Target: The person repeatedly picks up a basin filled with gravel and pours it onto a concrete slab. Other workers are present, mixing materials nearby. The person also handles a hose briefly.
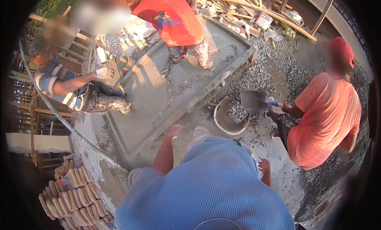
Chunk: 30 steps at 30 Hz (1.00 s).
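My left hand (pixel 174 130) is at the centre of the frame, near the trough (pixel 223 79) of wet cement that fills the upper middle; I cannot tell how closed it is or what it holds. My right hand (pixel 264 166), right of my shirt (pixel 214 178), shows bent fingers, its grip unclear. A bucket (pixel 224 118) stands right of centre beside a co-worker's shovel (pixel 254 100).

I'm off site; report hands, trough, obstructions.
Left hand near trough, right hand at side; neither visibly holding anything. Trough: wet grey mix, red-shirted worker inside. Co-worker's shovel beside tub.
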Motion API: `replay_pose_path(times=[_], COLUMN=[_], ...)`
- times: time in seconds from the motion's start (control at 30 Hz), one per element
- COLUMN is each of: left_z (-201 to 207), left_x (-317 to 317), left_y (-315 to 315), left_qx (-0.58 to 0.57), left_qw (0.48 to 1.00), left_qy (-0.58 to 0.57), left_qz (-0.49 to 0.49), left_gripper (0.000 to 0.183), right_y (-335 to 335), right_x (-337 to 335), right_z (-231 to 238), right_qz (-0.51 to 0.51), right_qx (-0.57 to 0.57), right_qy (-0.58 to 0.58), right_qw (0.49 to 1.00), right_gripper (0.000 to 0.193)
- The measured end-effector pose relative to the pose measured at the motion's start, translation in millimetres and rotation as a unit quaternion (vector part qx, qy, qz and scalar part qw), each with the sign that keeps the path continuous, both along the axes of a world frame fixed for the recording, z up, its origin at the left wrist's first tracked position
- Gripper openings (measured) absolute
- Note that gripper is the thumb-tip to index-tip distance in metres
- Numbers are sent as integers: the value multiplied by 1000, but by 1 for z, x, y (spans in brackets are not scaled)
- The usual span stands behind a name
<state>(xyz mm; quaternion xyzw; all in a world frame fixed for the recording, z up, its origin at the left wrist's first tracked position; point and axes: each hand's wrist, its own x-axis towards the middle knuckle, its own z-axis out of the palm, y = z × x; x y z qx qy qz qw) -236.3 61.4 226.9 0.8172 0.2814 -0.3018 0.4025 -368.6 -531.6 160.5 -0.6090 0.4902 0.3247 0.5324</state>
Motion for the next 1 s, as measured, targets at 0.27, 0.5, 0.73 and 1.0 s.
replay_pose_path(times=[0.27, 0.5, 0.73, 1.0], left_z=[-34, -5, -35, -49], left_x=[15, 39, 17, -14], left_y=[-1, -21, -24, -16], left_qx=[-38, -33, -34, -30], left_qw=[998, 998, 999, 994], left_qy=[-31, -25, -38, 107], left_qz=[-28, -43, -10, -6], left_gripper=[30, 38, 30, 32], right_y=[4, -20, -25, 1], right_x=[39, 19, 0, 21], right_z=[19, 13, -5, -7], right_qz=[-3, -11, -12, 19], right_qx=[-2, -12, -16, -11], right_qy=[-115, -19, -5, -18], right_qw=[993, 1000, 1000, 1000], right_gripper=[35, 37, 35, 31])
